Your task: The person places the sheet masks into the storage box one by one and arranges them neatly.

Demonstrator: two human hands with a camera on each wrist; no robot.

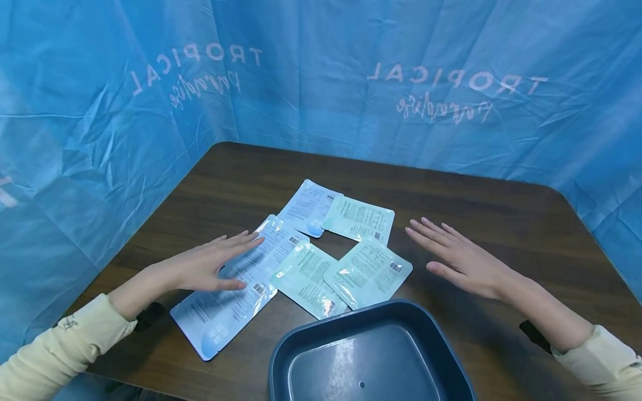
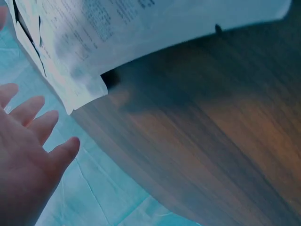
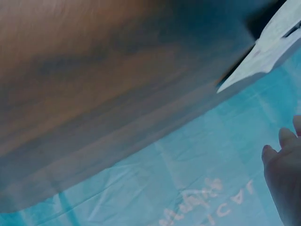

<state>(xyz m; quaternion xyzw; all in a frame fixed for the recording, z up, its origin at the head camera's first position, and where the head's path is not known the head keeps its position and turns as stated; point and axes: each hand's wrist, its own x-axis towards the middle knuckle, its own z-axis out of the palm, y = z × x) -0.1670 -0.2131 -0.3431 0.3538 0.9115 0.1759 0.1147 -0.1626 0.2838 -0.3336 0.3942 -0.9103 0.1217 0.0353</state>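
My left hand point(image 1: 208, 264) is held with straight fingers over the blue sachets point(image 1: 213, 320) on the left, its shadow falling on them. The left wrist view shows its spread fingers in the air beside a printed sachet point(image 2: 89, 28). On the other side, my right hand point(image 1: 463, 264) hovers palm down, fingers extended, to the right of the pale green sachets point(image 1: 371, 273); nothing is in it. Another blue sachet point(image 1: 308, 206) lies farther back, partly under a green sachet point(image 1: 358, 220). All the sachets are flat, glossy, with small print and barcodes.
A dark blue plastic tub point(image 1: 361, 356) stands at the table's near edge, just in front of the green sachets. The dark wood table point(image 1: 476, 206) has rounded far corners. Blue printed sheeting point(image 1: 321, 72) hangs behind it and at both sides.
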